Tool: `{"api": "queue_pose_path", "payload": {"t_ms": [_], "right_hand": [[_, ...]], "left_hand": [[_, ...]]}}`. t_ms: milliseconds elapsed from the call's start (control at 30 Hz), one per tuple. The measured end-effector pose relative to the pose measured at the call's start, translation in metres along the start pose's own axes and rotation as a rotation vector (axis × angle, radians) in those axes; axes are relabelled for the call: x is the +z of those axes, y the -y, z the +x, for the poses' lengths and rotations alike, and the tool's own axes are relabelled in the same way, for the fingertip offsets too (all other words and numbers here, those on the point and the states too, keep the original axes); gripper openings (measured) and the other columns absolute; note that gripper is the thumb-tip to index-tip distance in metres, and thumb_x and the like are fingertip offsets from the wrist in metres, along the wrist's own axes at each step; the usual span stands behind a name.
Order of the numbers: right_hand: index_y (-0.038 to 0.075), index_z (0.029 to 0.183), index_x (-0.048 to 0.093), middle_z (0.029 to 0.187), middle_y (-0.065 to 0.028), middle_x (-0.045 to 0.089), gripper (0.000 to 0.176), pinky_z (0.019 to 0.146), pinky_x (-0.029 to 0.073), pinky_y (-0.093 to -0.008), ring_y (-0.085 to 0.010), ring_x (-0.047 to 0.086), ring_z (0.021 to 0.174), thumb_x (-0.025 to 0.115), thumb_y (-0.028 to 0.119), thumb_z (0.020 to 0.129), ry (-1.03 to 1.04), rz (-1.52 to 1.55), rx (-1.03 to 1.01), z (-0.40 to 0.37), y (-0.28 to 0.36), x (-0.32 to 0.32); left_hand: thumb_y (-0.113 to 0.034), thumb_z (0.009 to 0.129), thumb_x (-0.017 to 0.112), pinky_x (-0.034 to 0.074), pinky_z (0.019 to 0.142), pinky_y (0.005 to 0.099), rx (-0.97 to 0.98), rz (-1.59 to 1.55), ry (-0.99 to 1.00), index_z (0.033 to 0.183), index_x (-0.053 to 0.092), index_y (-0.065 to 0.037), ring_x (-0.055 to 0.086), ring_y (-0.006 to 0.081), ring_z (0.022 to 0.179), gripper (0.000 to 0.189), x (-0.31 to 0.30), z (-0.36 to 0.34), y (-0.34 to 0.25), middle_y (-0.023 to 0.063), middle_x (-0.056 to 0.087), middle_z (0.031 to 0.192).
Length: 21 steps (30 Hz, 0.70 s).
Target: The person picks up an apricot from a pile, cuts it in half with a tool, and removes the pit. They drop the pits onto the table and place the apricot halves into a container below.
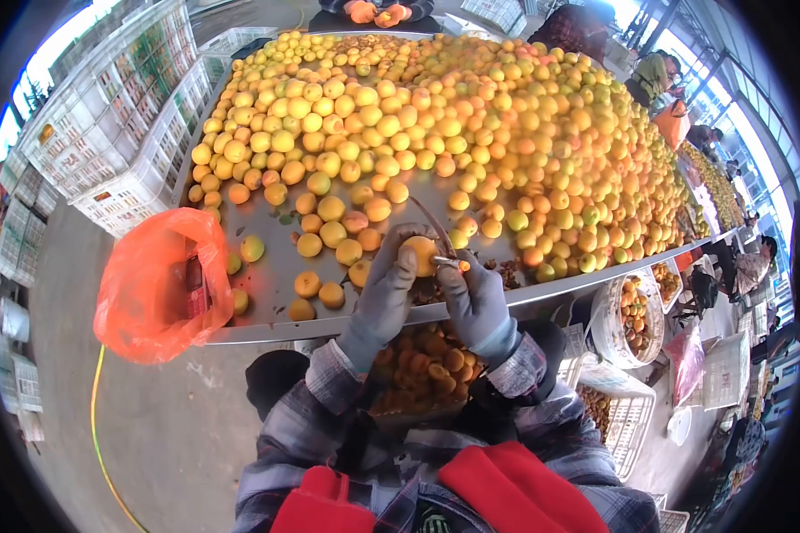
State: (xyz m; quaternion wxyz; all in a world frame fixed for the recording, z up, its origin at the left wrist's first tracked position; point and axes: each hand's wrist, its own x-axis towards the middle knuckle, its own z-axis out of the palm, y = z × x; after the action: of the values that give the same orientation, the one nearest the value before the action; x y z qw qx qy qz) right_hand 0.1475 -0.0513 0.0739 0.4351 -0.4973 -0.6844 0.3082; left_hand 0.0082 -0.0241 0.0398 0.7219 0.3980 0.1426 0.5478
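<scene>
My left hand (387, 284), in a grey glove, is closed around a yellow-orange apricot (420, 255) above the table's front edge. Facing it, my gloved right hand (477, 302) grips a small knife (434, 220) with a thin curved blade and a bright metal piece near the fingers. That metal piece overlaps the apricot's right side. Loose apricots (333, 234) lie on the metal table (276, 233) just beyond my hands. Below, between my knees, is a heap of darker orange fruit pieces (431, 364); its container is mostly hidden.
An orange plastic bag (160, 284) hangs over the table's left corner. White crates (120, 107) are stacked at the left. To the right stand a white bucket (627, 322) of fruit and a crate (627, 413). Another person's gloved hands (378, 13) are across the table.
</scene>
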Motion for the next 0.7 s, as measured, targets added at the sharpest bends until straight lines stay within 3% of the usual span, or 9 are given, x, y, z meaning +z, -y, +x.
{"api": "queue_pose_path", "payload": {"t_ms": [67,200,267,433,500,600,700], "right_hand": [[-0.004,0.105,0.057,0.062,-0.0038,0.053,0.032,0.054,0.04,-0.0252,-0.0091,0.048,0.058,0.048,0.025,0.097,-0.081,-0.013,-0.072,-0.001,-0.011,0.007],[-0.004,0.1,0.059,0.066,-0.0077,0.058,0.029,0.059,0.044,-0.0271,-0.0123,0.053,0.062,0.048,0.023,0.096,-0.122,-0.064,-0.022,0.001,-0.015,0.012],[-0.003,0.092,0.06,0.067,-0.018,0.062,0.032,0.056,0.048,-0.0377,-0.0302,0.065,0.065,0.054,0.028,0.093,-0.122,-0.042,0.034,0.003,-0.028,0.016],[-0.003,0.094,0.06,0.068,-0.0149,0.064,0.03,0.056,0.049,-0.0333,-0.0277,0.065,0.063,0.051,0.025,0.095,-0.132,-0.032,0.003,0.002,-0.038,0.02],[-0.002,0.094,0.06,0.069,-0.0143,0.064,0.029,0.057,0.049,-0.0319,-0.0252,0.065,0.063,0.049,0.024,0.096,-0.146,0.1,0.103,0.001,-0.027,0.019],[-0.002,0.097,0.059,0.069,-0.0104,0.064,0.031,0.055,0.048,-0.0303,-0.0156,0.063,0.062,0.051,0.029,0.095,-0.109,-0.011,-0.032,0.004,-0.044,0.011],[-0.002,0.106,0.054,0.067,-0.0148,0.064,0.036,0.056,0.048,-0.0327,-0.0239,0.065,0.062,0.05,0.031,0.095,-0.026,0.033,0.127,0.003,-0.033,0.0]], "left_hand": [[-0.038,0.096,0.047,0.045,0.079,0.0226,-0.028,-0.009,-0.106,0.116,0.044,-0.005,0.052,0.009,0.093,0.038,0.004,-0.002,0.005,0.002,0.052,0.105],[-0.035,0.097,0.047,0.041,0.085,0.0253,0.049,0.123,-0.16,0.112,0.047,-0.006,0.049,0.0109,0.096,0.033,0.001,0.004,0.015,0.0035,0.051,0.106],[-0.035,0.096,0.048,0.038,0.09,0.0269,0.073,0.22,-0.213,0.108,0.048,-0.005,0.045,0.0119,0.099,0.032,-0.001,0.006,0.019,0.0043,0.049,0.107],[-0.034,0.096,0.049,0.038,0.087,0.0262,0.106,0.261,-0.221,0.105,0.048,-0.004,0.045,0.0112,0.096,0.031,-0.001,0.01,0.026,0.0037,0.048,0.102],[-0.033,0.096,0.049,0.039,0.086,0.0262,0.118,0.266,-0.193,0.105,0.048,-0.004,0.045,0.0113,0.094,0.03,0.0,0.011,0.027,0.0035,0.048,0.1],[-0.034,0.096,0.048,0.041,0.081,0.0259,0.12,0.426,-0.238,0.105,0.048,-0.005,0.046,0.012,0.089,0.03,0.003,0.014,0.027,0.0036,0.049,0.096],[-0.029,0.095,0.049,0.042,0.077,0.0256,0.167,0.582,-0.274,0.105,0.048,-0.004,0.047,0.0125,0.087,0.026,0.004,0.017,0.034,0.004,0.049,0.094]]}}
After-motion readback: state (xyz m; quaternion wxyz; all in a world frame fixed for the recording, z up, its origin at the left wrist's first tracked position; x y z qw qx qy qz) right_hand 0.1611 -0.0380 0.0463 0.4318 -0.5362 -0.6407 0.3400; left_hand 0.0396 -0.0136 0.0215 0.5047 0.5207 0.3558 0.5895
